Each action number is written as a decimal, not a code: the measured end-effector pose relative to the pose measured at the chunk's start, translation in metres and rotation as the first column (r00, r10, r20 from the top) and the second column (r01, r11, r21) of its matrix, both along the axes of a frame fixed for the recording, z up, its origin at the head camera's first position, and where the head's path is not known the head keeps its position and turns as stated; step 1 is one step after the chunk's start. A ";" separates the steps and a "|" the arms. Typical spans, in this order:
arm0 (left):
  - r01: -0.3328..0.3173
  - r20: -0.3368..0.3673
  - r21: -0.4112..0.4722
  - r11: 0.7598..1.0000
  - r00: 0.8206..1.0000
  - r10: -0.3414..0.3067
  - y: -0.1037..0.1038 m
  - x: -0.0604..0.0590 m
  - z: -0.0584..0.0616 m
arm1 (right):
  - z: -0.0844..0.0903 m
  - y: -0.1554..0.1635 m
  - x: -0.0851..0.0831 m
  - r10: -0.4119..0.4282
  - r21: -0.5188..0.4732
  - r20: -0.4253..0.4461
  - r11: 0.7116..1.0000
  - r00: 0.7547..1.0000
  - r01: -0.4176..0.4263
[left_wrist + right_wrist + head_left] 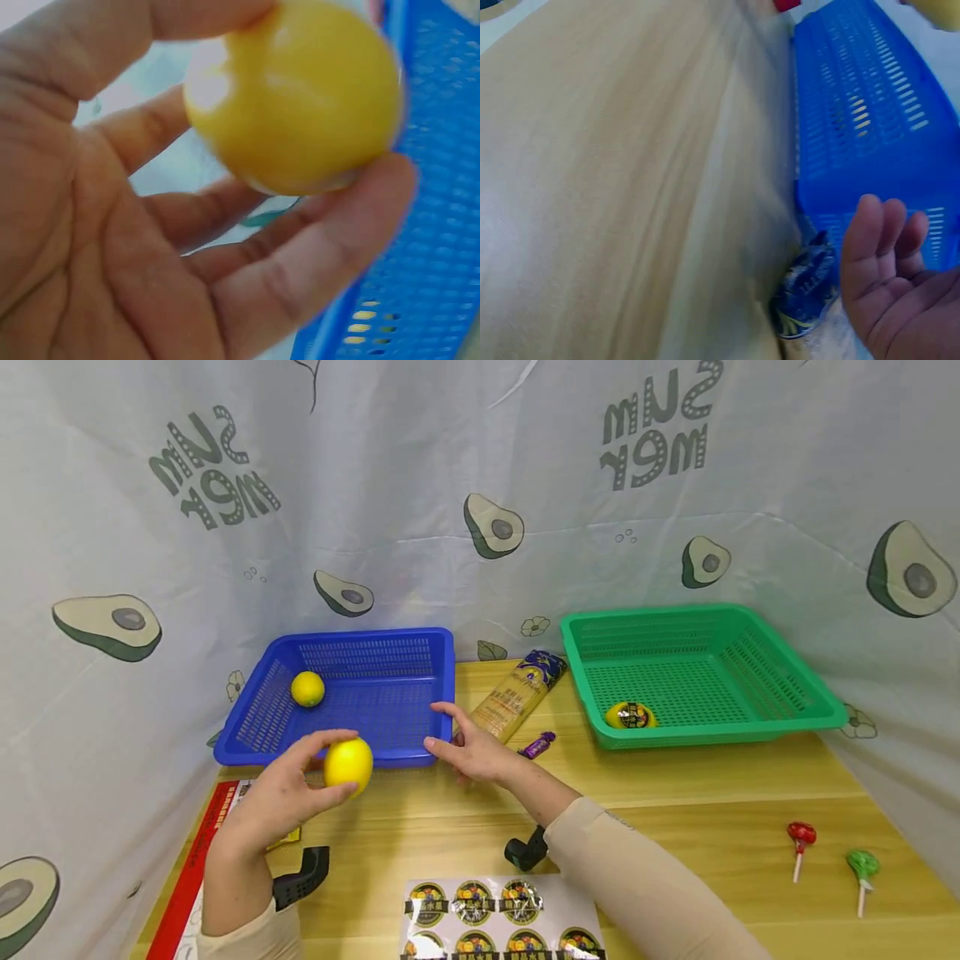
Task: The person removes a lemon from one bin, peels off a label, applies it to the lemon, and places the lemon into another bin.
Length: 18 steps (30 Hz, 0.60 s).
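My left hand point(266, 802) pinches a yellow lemon point(348, 766) between thumb and fingers, in front of the near rim of the blue basket point(405, 757). The left wrist view shows the lemon point(300, 97) large, with the basket's slotted wall beside it. Another lemon point(307, 689) lies inside the blue basket at the left. At that basket's near right corner is my right hand point(480, 752), thumb and forefinger spread and holding nothing. Its fingers appear loosely bent in the right wrist view; whether they touch the basket I cannot tell.
A green basket point(720, 737) at the right holds a lemon with a black label point(628, 715). Between the baskets lie a noodle packet point(513, 697) and a purple-wrapped candy point(537, 745). A sticker sheet point(498, 922) lies in front; red point(801, 835) and green point(862, 864) lollipops lie right.
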<state>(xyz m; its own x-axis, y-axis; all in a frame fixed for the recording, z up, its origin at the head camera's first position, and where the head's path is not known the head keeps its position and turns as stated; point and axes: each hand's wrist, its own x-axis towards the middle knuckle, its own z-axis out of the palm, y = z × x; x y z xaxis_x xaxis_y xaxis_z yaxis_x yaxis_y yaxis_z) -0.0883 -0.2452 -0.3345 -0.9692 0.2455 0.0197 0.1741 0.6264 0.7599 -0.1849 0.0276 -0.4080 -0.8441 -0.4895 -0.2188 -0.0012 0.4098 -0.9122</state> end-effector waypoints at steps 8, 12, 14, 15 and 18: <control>0.206 0.195 0.083 0.975 0.956 -0.218 0.037 0.009 -0.028 | 0.018 0.026 0.016 0.005 0.028 -0.055 1.000 0.998 -0.004; 0.237 0.258 0.175 0.956 0.926 -0.277 0.060 0.006 -0.048 | 0.020 0.049 0.036 0.008 0.002 -0.032 1.000 0.999 -0.008; 0.244 0.268 0.212 0.946 0.917 -0.297 0.073 0.004 -0.060 | 0.020 0.062 0.048 0.017 0.021 -0.039 1.000 0.999 -0.016; 0.247 0.268 0.222 0.943 0.915 -0.303 0.078 0.002 -0.066 | 0.019 0.068 0.054 0.027 0.034 -0.046 0.999 0.999 -0.025; 0.228 0.282 0.268 0.936 0.911 -0.302 0.096 -0.002 -0.081 | 0.018 0.087 0.073 0.060 0.084 -0.053 0.995 0.997 -0.055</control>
